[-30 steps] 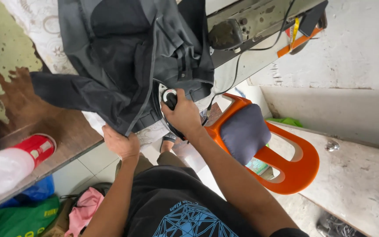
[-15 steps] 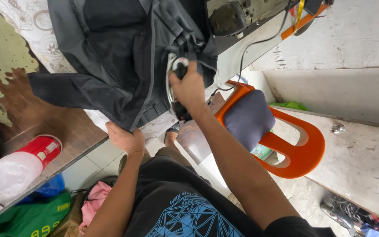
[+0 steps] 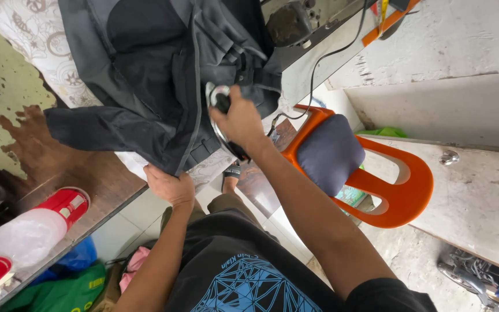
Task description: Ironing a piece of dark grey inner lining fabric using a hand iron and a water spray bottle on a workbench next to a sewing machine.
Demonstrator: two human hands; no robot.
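Left hand point(image 3: 168, 186) is closed on the near hem of the dark grey fabric jacket point(image 3: 163, 81), spread over the patterned cloth-covered table point(image 3: 41, 43). Right hand point(image 3: 239, 120) is wrapped around the black-handled metal iron point(image 3: 219, 112), pressed onto the jacket; pressing appears underway, and steady tension is called for.

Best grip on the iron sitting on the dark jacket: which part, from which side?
Take the iron by its black handle on top, coming from above, as the right hand does now. The soleplate faces down on the dark jacket, so the handle is the only raised, graspable part. The left hand pins the hem.
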